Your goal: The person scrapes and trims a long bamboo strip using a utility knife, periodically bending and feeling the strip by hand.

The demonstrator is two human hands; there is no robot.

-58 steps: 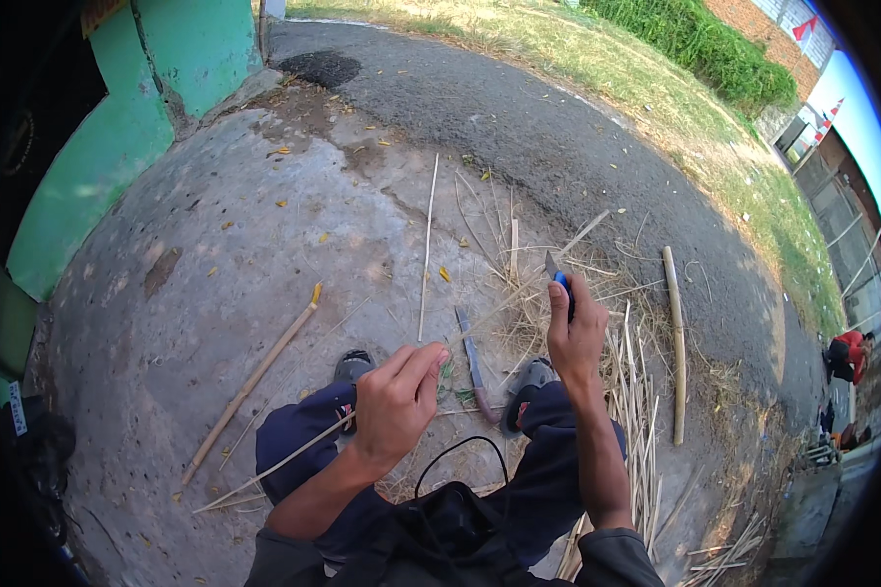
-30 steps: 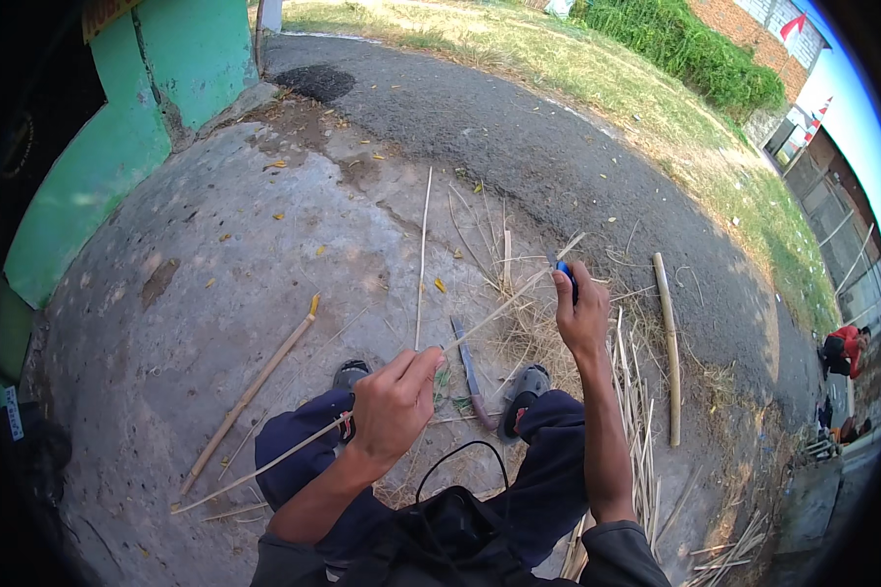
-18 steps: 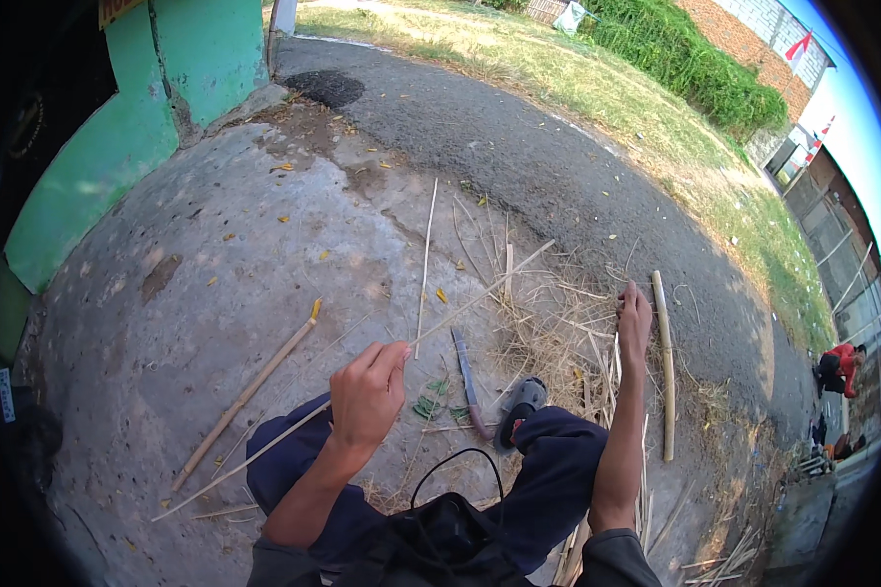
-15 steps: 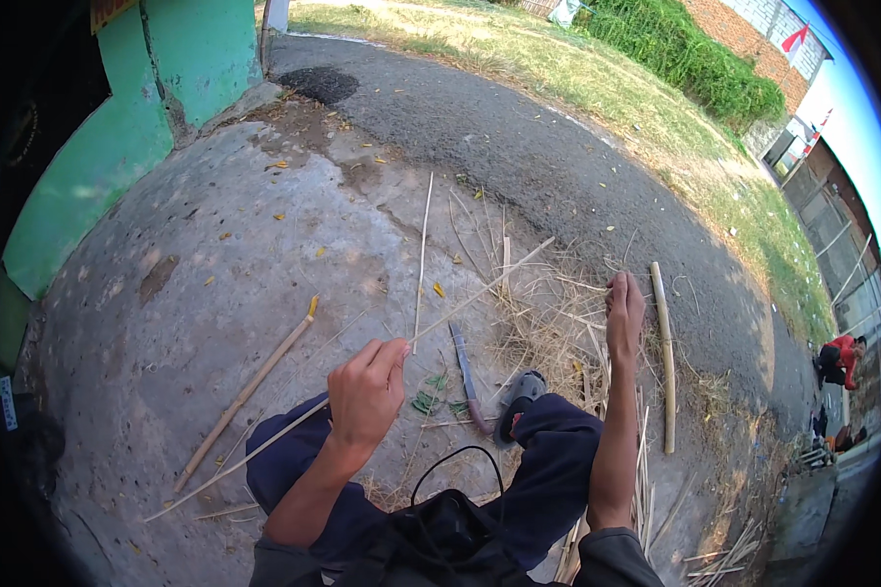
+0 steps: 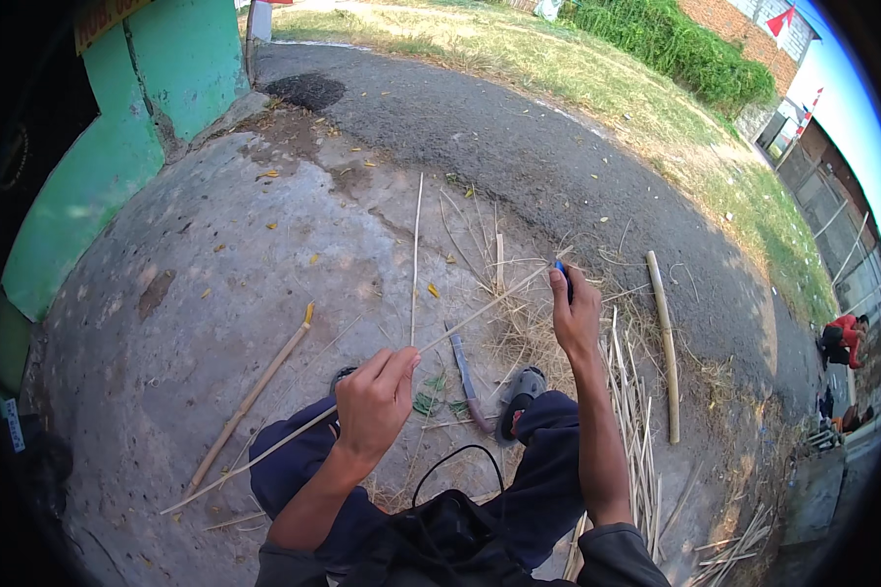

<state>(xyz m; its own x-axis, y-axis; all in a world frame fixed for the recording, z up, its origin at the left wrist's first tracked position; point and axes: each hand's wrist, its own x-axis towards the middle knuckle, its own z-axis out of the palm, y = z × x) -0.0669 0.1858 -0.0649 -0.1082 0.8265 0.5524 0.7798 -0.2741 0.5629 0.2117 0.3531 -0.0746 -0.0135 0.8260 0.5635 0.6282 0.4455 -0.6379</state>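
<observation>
- Here's your bamboo strip (image 5: 480, 311), running on a slant from low on your left, across the view of your navy trouser leg (image 5: 294, 440), up to your right hand (image 5: 578, 311).
- Your left hand (image 5: 375, 396) is closed around it near the middle, thumb and forefinger foremost.
- Over on the right, your fingers are wrapped round a blue-handled knife (image 5: 559, 265), right at the strip's far end; the blade is too small to make out, and whether your thumb pinches the strip too, you can't tell from here.
- Light stuff, this, by the look of it: long, thin and nearly straight, so expect it to weigh little but spring and whip at the loose tail.
- Stiff along its length, likely bendy sideways, and liable to split along the grain if you twist it.
- The surface looks smooth, so it may slide through a slack grip; the edges could be sharp or splintery on bare skin.
- Best hold, I'd judge: that mid-length pinch, firm, fingertips well back from the blade.
- Pale shavings (image 5: 529, 333) lie scattered just beyond your right foot.
</observation>
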